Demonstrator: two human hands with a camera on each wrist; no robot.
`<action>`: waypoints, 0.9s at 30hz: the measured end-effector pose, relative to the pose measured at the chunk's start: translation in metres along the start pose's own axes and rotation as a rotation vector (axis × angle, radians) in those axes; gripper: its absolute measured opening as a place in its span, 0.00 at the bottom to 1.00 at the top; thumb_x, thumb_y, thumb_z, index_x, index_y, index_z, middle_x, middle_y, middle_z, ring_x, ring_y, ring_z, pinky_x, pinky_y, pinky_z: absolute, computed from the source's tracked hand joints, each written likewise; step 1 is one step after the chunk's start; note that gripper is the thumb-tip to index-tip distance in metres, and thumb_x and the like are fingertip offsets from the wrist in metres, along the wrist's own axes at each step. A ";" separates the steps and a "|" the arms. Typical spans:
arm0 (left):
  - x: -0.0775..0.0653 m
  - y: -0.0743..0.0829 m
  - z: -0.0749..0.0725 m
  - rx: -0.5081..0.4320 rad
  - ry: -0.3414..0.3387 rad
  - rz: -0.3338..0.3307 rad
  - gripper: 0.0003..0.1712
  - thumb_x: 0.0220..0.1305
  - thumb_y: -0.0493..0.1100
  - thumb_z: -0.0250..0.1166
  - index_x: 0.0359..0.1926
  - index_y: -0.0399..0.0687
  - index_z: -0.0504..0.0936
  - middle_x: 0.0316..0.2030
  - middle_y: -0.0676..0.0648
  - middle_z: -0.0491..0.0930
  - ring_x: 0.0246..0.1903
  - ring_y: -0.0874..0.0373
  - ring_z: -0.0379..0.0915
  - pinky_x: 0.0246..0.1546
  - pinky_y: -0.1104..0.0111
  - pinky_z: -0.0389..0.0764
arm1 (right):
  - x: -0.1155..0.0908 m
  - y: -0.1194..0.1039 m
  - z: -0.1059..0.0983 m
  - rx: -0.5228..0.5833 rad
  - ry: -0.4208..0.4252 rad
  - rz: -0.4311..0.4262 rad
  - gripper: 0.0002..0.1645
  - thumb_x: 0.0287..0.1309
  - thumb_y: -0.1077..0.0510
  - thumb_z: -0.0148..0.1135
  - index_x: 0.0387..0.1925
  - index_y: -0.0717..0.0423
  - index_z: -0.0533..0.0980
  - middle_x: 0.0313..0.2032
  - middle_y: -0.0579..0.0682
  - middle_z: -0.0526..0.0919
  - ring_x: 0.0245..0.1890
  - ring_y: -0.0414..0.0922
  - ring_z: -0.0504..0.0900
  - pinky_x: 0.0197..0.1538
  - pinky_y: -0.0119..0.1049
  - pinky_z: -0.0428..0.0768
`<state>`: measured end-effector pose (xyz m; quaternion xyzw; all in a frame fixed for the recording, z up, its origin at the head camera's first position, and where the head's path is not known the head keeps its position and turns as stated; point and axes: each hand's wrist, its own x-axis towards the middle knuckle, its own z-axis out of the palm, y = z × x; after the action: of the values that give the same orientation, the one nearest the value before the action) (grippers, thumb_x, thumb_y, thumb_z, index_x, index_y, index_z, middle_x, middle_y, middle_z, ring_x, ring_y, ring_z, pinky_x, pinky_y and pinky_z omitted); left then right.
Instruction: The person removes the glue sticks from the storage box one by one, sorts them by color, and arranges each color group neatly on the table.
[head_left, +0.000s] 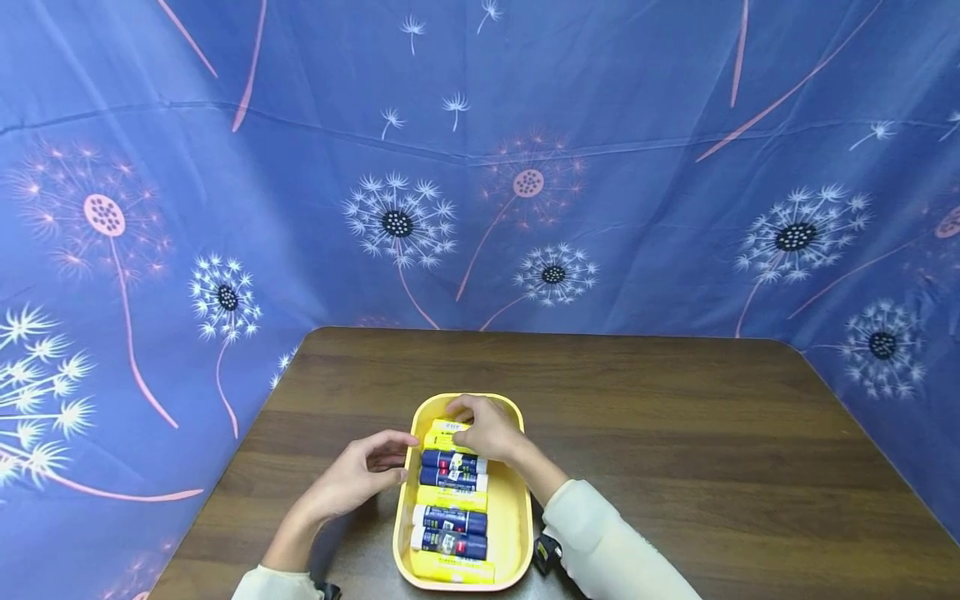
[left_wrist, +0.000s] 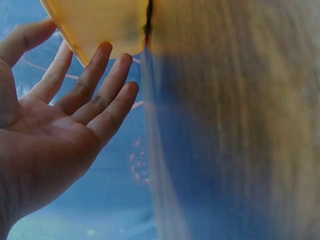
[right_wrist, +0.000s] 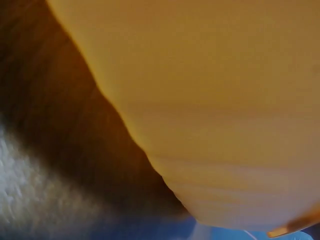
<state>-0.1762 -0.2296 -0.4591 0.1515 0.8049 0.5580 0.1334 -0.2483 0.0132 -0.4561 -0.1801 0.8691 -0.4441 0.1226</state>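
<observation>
A yellow tray (head_left: pixel 512 533) holds a column of glue sticks lying crosswise. Several are dark blue with white caps, such as the blue glue stick (head_left: pixel 450 521); others are yellow, like the yellow glue stick (head_left: pixel 453 570) at the near end. My right hand (head_left: pixel 491 429) reaches over the tray's far end, thumb and fingers curled about a far yellow glue stick (head_left: pixel 442 426), whose right end they hide. At the left rim, my left hand (head_left: pixel 358 475) has its fingers spread loosely, fingertips right at the tray's edge. From below, the left wrist view shows this hand (left_wrist: pixel 75 110) beside the tray wall (left_wrist: pixel 105 25).
The tray stands near the front of a brown wooden table (head_left: pixel 675 433). A blue cloth with dandelion prints (head_left: pixel 465 208) hangs behind and at both sides. In the right wrist view the tray's outer wall (right_wrist: pixel 210 100) fills most of the picture.
</observation>
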 end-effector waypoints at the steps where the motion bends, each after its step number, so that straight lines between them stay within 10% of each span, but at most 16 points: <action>1: 0.000 0.000 0.000 -0.001 0.001 -0.002 0.26 0.67 0.36 0.67 0.64 0.36 0.76 0.63 0.31 0.77 0.60 0.38 0.79 0.54 0.75 0.80 | 0.000 0.000 0.000 0.009 -0.001 0.005 0.23 0.58 0.67 0.70 0.57 0.59 0.80 0.51 0.57 0.87 0.51 0.51 0.84 0.58 0.49 0.82; 27: -0.001 0.000 0.002 -0.024 -0.007 0.058 0.27 0.67 0.35 0.67 0.64 0.29 0.74 0.61 0.27 0.77 0.60 0.34 0.78 0.55 0.75 0.79 | -0.007 -0.002 -0.001 0.114 0.100 -0.007 0.14 0.60 0.68 0.68 0.48 0.56 0.85 0.45 0.52 0.88 0.42 0.43 0.82 0.45 0.36 0.83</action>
<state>-0.1746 -0.2279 -0.4600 0.1753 0.7929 0.5708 0.1218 -0.2416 0.0155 -0.4533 -0.1535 0.8468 -0.5017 0.0874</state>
